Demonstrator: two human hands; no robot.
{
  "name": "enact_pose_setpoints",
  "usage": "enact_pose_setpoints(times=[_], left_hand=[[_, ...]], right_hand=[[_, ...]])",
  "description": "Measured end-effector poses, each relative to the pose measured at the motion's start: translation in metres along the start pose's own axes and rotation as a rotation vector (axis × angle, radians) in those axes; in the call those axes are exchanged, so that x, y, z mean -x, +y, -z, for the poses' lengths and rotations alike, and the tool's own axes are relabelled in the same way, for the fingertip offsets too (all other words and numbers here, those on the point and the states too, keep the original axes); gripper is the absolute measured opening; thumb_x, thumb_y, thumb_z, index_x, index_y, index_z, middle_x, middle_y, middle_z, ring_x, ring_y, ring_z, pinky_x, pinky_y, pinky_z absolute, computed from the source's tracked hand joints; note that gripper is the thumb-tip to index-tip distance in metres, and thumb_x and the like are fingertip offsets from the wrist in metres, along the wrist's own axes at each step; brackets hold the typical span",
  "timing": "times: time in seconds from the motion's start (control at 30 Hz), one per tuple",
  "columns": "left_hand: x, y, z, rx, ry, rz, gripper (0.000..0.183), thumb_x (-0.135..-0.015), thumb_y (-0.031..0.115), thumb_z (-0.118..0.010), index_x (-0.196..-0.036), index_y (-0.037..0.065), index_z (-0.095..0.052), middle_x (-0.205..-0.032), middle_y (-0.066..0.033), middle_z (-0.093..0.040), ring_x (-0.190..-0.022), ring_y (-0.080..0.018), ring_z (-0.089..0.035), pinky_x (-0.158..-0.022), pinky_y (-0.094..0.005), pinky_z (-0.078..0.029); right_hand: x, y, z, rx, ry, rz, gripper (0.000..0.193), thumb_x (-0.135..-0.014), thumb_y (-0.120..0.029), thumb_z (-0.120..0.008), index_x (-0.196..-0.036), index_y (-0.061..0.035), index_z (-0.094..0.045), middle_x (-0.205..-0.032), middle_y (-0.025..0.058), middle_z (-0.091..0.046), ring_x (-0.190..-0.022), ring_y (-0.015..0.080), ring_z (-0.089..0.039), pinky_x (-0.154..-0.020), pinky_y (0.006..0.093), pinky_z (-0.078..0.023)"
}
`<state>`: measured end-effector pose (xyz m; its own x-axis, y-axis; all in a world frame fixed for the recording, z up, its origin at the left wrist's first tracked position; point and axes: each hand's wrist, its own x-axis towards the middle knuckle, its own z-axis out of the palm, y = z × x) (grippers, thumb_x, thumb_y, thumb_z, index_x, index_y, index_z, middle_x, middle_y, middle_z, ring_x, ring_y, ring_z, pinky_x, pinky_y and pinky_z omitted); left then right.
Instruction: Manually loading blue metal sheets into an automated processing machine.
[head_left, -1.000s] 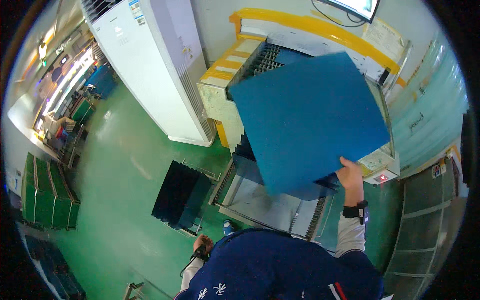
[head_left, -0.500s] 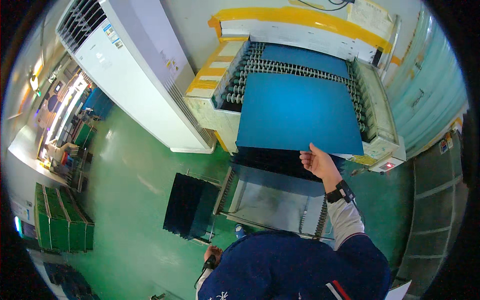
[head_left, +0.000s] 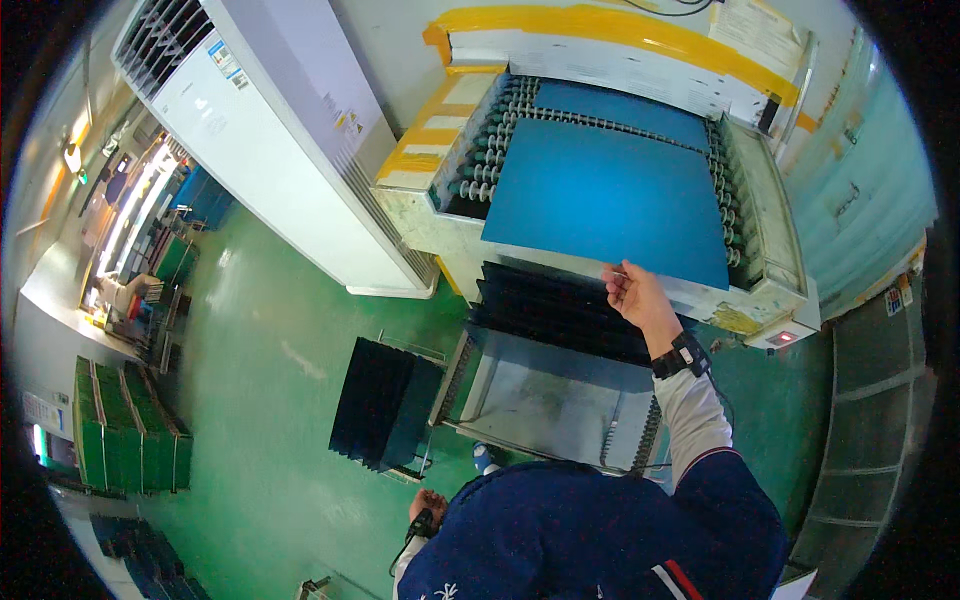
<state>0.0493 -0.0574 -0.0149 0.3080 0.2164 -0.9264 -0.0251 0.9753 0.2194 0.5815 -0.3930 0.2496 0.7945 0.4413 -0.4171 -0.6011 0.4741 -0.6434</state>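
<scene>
1. The blue panel [head_left: 610,200] was tilted in the air 1 s ago; now it lies on the rollers of the roller conveyor [head_left: 762,195], farther in than 0.5 s ago. I judge the rollers bear it and the placing is all but done.
2. The right hand [head_left: 638,297] is at the conveyor's front, by the panel's near edge. Its fingers are loosely curled, narrow rather than wide; I cannot tell whether they touch that edge.
3. The left hand [head_left: 428,503] is low, well apart from the conveyor's front. Its fingers are curled in; I cannot tell if they hold anything.
4. A 2nd blue panel [head_left: 625,112] lies toward the conveyor's back, just beyond the 1st.
5. The slotted rack [head_left: 550,400] is before the conveyor. Dark panels [head_left: 560,318] stand close together in its end nearest the conveyor; its grey base shows at the other end.
6. The wire rack [head_left: 408,474], forward and left of the conveyor, holds a packed dark stack [head_left: 385,405].
</scene>
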Motion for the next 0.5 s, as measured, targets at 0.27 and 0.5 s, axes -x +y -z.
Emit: enact_pose_setpoints(times=[0.27, 0.5], left_hand=[[0.013, -0.004, 0.001, -0.082, -0.011, -0.054, 0.024, -0.090, 0.029, -0.048, -0.078, 0.008, -0.048, -0.066, -0.0043, -0.046, -0.066, -0.0215, -0.046, -0.065, -0.0335, -0.041], [0.023, -0.007, -0.004, -0.072, -0.058, -0.066, 0.025, -0.091, 0.030, -0.045, -0.078, 0.009, -0.045, -0.069, -0.0041, -0.044, -0.068, -0.0207, -0.045, -0.066, -0.0323, -0.040]], right_hand=[[-0.009, 0.006, -0.011, -0.062, 0.034, -0.007, 0.028, -0.088, -0.027, -0.050, -0.098, -0.0024, -0.058, -0.080, 0.0056, -0.061, -0.066, 0.0157, -0.055, -0.060, 0.0291, -0.046], [-0.015, 0.006, -0.014, -0.085, 0.087, 0.032, 0.025, -0.088, -0.027, -0.052, -0.095, -0.0038, -0.056, -0.077, 0.0042, -0.060, -0.066, 0.0154, -0.054, -0.061, 0.0287, -0.045]])
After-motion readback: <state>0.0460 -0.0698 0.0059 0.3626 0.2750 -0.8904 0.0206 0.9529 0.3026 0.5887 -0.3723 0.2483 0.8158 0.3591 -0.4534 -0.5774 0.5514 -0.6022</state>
